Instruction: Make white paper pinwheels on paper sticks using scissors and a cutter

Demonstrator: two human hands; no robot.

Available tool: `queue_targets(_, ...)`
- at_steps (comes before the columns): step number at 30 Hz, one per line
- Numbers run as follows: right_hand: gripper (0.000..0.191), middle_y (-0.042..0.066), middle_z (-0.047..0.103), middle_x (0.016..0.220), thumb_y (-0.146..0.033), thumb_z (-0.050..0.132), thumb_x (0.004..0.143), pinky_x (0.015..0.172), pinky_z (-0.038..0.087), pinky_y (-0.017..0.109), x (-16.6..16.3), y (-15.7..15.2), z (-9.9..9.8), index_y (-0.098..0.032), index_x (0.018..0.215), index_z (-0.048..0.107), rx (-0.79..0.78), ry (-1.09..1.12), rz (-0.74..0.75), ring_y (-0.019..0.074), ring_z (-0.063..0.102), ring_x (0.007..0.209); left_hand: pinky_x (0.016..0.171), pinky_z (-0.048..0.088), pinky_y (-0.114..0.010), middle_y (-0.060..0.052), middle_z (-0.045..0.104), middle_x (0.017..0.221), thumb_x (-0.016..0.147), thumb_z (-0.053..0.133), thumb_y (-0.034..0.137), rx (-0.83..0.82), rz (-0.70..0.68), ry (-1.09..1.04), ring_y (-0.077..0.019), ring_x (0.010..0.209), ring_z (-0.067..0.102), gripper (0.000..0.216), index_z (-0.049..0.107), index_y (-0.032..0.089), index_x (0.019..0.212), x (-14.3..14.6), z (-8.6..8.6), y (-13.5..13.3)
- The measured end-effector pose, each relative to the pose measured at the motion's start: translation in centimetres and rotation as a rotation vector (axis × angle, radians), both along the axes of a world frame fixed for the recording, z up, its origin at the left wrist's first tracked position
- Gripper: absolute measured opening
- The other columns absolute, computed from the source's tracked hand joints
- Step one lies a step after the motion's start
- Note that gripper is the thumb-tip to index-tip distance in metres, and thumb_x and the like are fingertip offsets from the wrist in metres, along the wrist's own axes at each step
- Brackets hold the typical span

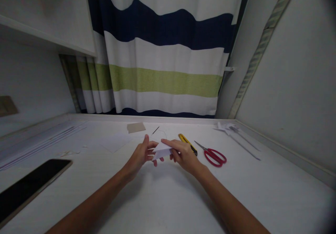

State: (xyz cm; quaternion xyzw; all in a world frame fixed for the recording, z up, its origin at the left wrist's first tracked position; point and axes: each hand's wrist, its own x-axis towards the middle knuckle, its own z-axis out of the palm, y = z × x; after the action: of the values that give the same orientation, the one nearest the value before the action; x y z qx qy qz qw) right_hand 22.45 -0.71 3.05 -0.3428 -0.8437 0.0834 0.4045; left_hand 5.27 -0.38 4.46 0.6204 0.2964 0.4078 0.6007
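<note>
A small folded piece of white paper (162, 150) is held up above the table's middle, its creased faces meeting at an angle. My right hand (181, 152) pinches its right side, index finger along the top and the other fingers curled beneath. On the left side, my left hand (141, 155) holds the paper among its fingers; some fingertips show below it and the thumb points up, off the paper. Just past my right hand lies a yellow utility knife (187, 143), partly hidden by it. Red-handled scissors (212, 155) rest to its right, blades pointing away to the left.
Behind the hands are a grey-beige card (136, 127) and a thin dark stick-like tool (155, 130). A white sheet (115, 143) and a dark-screened phone or tablet (33, 185) lie left. White paper pieces with long stems (243, 137) are at the back right, before the curtain (165, 81).
</note>
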Motion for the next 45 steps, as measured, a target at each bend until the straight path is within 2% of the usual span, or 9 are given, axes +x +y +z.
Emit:
queue_targets(4, 0.045, 0.004, 0.055, 0.077, -0.006, 0.036, 0.076, 0.065, 0.041, 0.027, 0.0, -0.1, 0.1, -0.021, 0.118, 0.042, -0.017, -0.048, 0.037, 0.0111, 0.049, 0.064, 0.045, 0.039, -0.022, -0.004, 0.057, 0.058, 0.072, 0.049, 0.038, 0.116, 0.05, 0.157, -0.0112, 0.048, 0.049, 0.031, 0.058, 0.009, 0.077, 0.0, 0.0, 0.0)
queue_targets(7, 0.05, 0.007, 0.054, 0.099, -0.009, 0.044, 0.073, 0.072, 0.041, 0.028, 0.2, -0.3, 0.8, -0.022, 0.121, 0.037, -0.105, -0.051, 0.104, 0.0135, 0.049, 0.082, 0.041, 0.035, -0.02, -0.001, 0.055, 0.054, 0.074, 0.047, 0.032, 0.255, 0.096, 0.271, -0.0077, 0.041, 0.043, 0.024, 0.059, 0.01, 0.075, -0.2, -0.2, 0.2)
queue_targets(10, 0.06, 0.007, 0.045, 0.116, -0.019, 0.054, 0.069, 0.073, 0.042, 0.029, 0.7, -0.5, 1.6, -0.024, 0.124, 0.029, -0.263, -0.051, 0.187, 0.0154, 0.047, 0.092, 0.048, 0.038, -0.02, -0.004, 0.057, 0.07, 0.075, 0.045, 0.025, 0.518, 0.147, 0.374, -0.0102, 0.054, 0.049, 0.019, 0.06, 0.013, 0.072, -0.5, -0.3, 0.4)
queue_targets(14, 0.039, 0.006, 0.049, 0.108, -0.024, 0.05, 0.074, 0.069, 0.044, 0.028, 0.9, -0.8, 2.2, -0.023, 0.112, 0.041, -0.323, -0.011, 0.184, 0.0143, 0.049, 0.088, 0.062, 0.04, -0.023, -0.006, 0.057, 0.083, 0.077, 0.042, 0.019, 0.817, 0.124, 0.462, -0.0139, 0.072, 0.052, 0.019, 0.062, 0.017, 0.077, -0.8, 0.0, 0.2)
queue_targets(19, 0.024, 0.005, 0.051, 0.099, -0.017, 0.045, 0.077, 0.08, 0.039, 0.032, 0.3, -1.7, 3.0, -0.021, 0.1, 0.048, -0.108, -0.116, 0.142, 0.015, 0.047, 0.092, 0.07, 0.041, -0.026, -0.007, 0.057, 0.086, 0.079, 0.038, 0.017, 0.927, 0.055, 0.492, -0.0154, 0.079, 0.052, 0.023, 0.059, 0.019, 0.088, -1.1, 0.2, -0.1)
queue_targets(23, 0.019, 0.006, 0.052, 0.096, -0.018, 0.043, 0.079, 0.08, 0.039, 0.031, 0.2, -2.2, 3.4, -0.02, 0.097, 0.049, -0.077, -0.174, 0.115, 0.0154, 0.048, 0.09, 0.07, 0.041, -0.026, -0.007, 0.057, 0.086, 0.08, 0.038, 0.018, 0.972, 0.05, 0.508, -0.0151, 0.078, 0.052, 0.022, 0.058, 0.018, 0.089, -1.3, 0.3, 0.0)
queue_targets(33, 0.015, 0.003, 0.058, 0.074, -0.026, 0.045, 0.078, 0.062, 0.041, 0.025, 0.4, -1.9, 3.0, -0.016, 0.08, 0.057, -0.101, -0.129, 0.017, 0.0127, 0.051, 0.067, 0.067, 0.04, -0.024, -0.006, 0.059, 0.078, 0.079, 0.042, 0.021, 0.887, 0.112, 0.438, -0.0142, 0.072, 0.053, 0.018, 0.06, 0.016, 0.082, -1.4, 1.2, -0.4)
queue_targets(37, 0.016, 0.002, 0.06, 0.068, -0.026, 0.046, 0.077, 0.051, 0.039, 0.02, 0.3, -1.9, 3.1, -0.016, 0.074, 0.059, -0.165, -0.04, 0.005, 0.0115, 0.053, 0.062, 0.055, 0.04, -0.021, -0.001, 0.056, 0.061, 0.074, 0.049, 0.024, 0.688, 0.215, 0.392, -0.0109, 0.056, 0.051, 0.012, 0.057, 0.015, 0.077, -1.5, 1.4, -0.5)
queue_targets(45, 0.015, 0.003, 0.06, 0.068, -0.026, 0.048, 0.075, 0.06, 0.042, 0.023, 0.3, -1.7, 3.0, -0.015, 0.07, 0.058, -0.214, 0.034, -0.015, 0.0118, 0.054, 0.064, 0.044, 0.038, -0.018, 0.002, 0.055, 0.056, 0.069, 0.055, 0.018, 0.357, 0.199, 0.067, -0.0079, 0.049, 0.048, 0.018, 0.05, 0.013, 0.086, -0.8, 0.9, -0.4)
